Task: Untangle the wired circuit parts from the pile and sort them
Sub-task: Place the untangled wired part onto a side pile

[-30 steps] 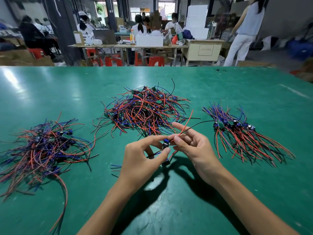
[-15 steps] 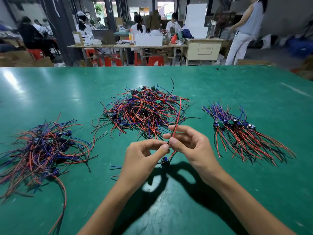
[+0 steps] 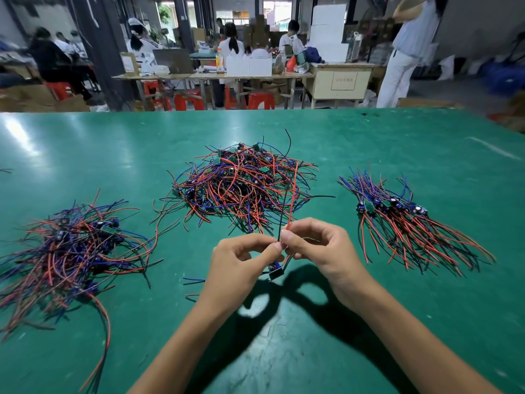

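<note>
From the head view, my left hand [image 3: 241, 261] and right hand [image 3: 315, 245] are together just above the green counter [image 3: 397, 143], fingertips almost touching. Both pinch the leads of one wired circuit part [image 3: 275, 271], whose small board hangs just below my fingers, clear of the counter. A second ago the red lead [image 3: 294, 194] leaned off to the right and the black lead [image 3: 282, 211] trailed out sideways; now I have brought both up so they stand nearly upright between my thumbs, side by side.

I take that to mean this part is free of the tangle and its wires are nearly straightened, so it should be ready to lay down. The tangled pile [image 3: 241, 183] sits just beyond my hands, still large. The combed-out sorted row [image 3: 403, 220] lies to my right, and a looser heap [image 3: 71, 251] to my left.
</note>
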The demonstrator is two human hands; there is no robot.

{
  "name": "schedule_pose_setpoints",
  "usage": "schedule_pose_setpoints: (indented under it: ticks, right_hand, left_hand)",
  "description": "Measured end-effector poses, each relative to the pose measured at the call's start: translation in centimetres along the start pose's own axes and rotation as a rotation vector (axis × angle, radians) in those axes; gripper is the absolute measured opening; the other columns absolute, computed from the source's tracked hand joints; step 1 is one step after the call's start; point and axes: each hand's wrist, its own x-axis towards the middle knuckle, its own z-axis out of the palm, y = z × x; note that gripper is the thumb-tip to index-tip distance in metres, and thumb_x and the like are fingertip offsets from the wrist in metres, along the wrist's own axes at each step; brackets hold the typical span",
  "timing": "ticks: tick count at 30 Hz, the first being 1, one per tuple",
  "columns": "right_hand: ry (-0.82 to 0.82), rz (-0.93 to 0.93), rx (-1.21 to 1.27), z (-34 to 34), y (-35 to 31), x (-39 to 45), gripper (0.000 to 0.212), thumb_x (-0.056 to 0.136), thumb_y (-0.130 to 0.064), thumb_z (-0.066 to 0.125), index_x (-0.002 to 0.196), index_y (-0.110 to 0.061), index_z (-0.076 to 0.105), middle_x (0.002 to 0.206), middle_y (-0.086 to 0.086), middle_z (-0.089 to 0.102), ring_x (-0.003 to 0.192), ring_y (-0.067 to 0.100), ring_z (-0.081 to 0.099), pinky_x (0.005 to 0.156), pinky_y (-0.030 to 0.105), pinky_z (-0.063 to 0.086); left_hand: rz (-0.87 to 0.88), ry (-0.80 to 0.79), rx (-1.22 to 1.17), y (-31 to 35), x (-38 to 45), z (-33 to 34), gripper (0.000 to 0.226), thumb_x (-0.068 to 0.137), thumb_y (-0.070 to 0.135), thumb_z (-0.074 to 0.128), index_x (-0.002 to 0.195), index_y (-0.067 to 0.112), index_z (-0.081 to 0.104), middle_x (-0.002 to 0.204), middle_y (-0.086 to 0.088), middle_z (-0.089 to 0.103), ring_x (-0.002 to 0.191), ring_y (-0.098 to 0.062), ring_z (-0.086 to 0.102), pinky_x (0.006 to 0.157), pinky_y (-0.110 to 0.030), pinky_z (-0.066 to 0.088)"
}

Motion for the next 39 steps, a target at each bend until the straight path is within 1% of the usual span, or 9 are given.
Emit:
schedule_pose_setpoints:
  ticks: [2,8,12,18,21,25,28,32,39]
  right_hand:
    - [0.001,0.03,0.04,0.2,0.1,-0.1,0.025,0.073,-0.029,0.08,0.086,-0.01,0.073,0.077,0.0,0.073,0.065,0.008,0.065,0.062,0.018,0.051]
    - [-0.031,0.147,0.156,0.8,0.2,-0.3,0.014,0.073,-0.033,0.08,0.08,-0.023,0.075,0.079,-0.002,0.072,0.065,0.009,0.063,0.062,0.017,0.051]
    - [-0.072,0.108,-0.015,1.2,0.1,-0.4,0.02,0.087,-0.038,0.068,0.1,-0.026,0.079,0.09,0.0,0.076,0.074,0.008,0.064,0.064,0.015,0.048]
    - [-0.093,-0.053,-0.067,1.9,0.3,-0.7,0.03,0.106,-0.01,0.044,0.109,-0.007,0.074,0.1,0.0,0.077,0.086,0.002,0.066,0.074,0.013,0.048]
    - [-0.014,-0.073,-0.048,2.4,0.6,-0.7,0.029,0.106,-0.01,0.043,0.1,-0.004,0.071,0.094,-0.001,0.074,0.083,0.006,0.063,0.074,0.02,0.049]
    - [0.159,-0.068,-0.026,2.4,0.7,-0.3,0.029,0.1,-0.02,0.044,0.084,-0.021,0.067,0.094,-0.005,0.074,0.078,0.014,0.057,0.067,0.027,0.046]
    - [0.266,-0.021,0.014,2.0,0.8,0.1,0.037,0.105,-0.011,0.039,0.082,-0.021,0.065,0.091,-0.01,0.075,0.067,0.007,0.057,0.064,0.029,0.046]
    - [0.42,0.054,0.101,1.3,0.0,0.7,0.036,0.102,-0.01,0.04,0.078,-0.021,0.064,0.083,-0.011,0.076,0.057,0.005,0.056,0.05,0.019,0.044]
    - [0.481,0.196,0.332,1.0,-0.1,0.7,0.029,0.103,-0.016,0.042,0.081,-0.023,0.059,0.082,-0.01,0.075,0.056,0.009,0.052,0.059,0.026,0.04]
  left_hand:
    - [-0.012,-0.003,-0.021,0.0,0.0,0.0,0.017,0.081,0.039,0.073,0.087,0.026,0.081,0.084,-0.003,0.078,0.077,-0.025,0.054,0.073,-0.053,0.05]
    - [0.03,0.025,0.007,0.1,-0.1,0.0,0.008,0.089,0.023,0.075,0.085,0.027,0.081,0.074,-0.001,0.076,0.057,-0.019,0.036,0.058,-0.033,0.031]
    - [0.081,0.031,0.04,0.1,-0.1,0.1,0.009,0.085,0.029,0.072,0.084,0.028,0.08,0.068,0.006,0.074,0.05,-0.011,0.029,0.047,-0.023,0.025]
    - [0.04,0.008,-0.066,0.1,-0.1,0.2,0.014,0.081,0.03,0.074,0.081,0.017,0.08,0.103,0.008,0.078,0.082,-0.018,0.069,0.079,-0.037,0.052]
    - [0.028,-0.04,-0.084,0.1,-0.2,0.5,0.011,0.082,0.021,0.072,0.074,0.015,0.077,0.094,0.004,0.079,0.082,-0.01,0.07,0.077,-0.03,0.055]
    - [0.011,-0.065,-0.053,0.1,-0.3,0.8,0.015,0.078,0.027,0.072,0.073,0.013,0.073,0.067,-0.009,0.072,0.067,-0.024,0.058,0.07,-0.039,0.044]
    - [-0.001,-0.127,-0.023,0.0,-0.1,0.7,0.016,0.078,0.026,0.071,0.072,0.011,0.071,0.066,-0.011,0.071,0.066,-0.025,0.054,0.068,-0.039,0.042]
    - [-0.027,-0.2,0.052,-0.1,-0.1,0.8,0.012,0.077,0.024,0.07,0.07,0.015,0.07,0.065,-0.005,0.072,0.065,-0.022,0.057,0.068,-0.037,0.043]
    - [-0.083,-0.282,0.063,0.0,-0.3,0.6,0.012,0.076,0.022,0.068,0.069,0.012,0.067,0.061,-0.003,0.07,0.065,-0.021,0.061,0.066,-0.032,0.04]
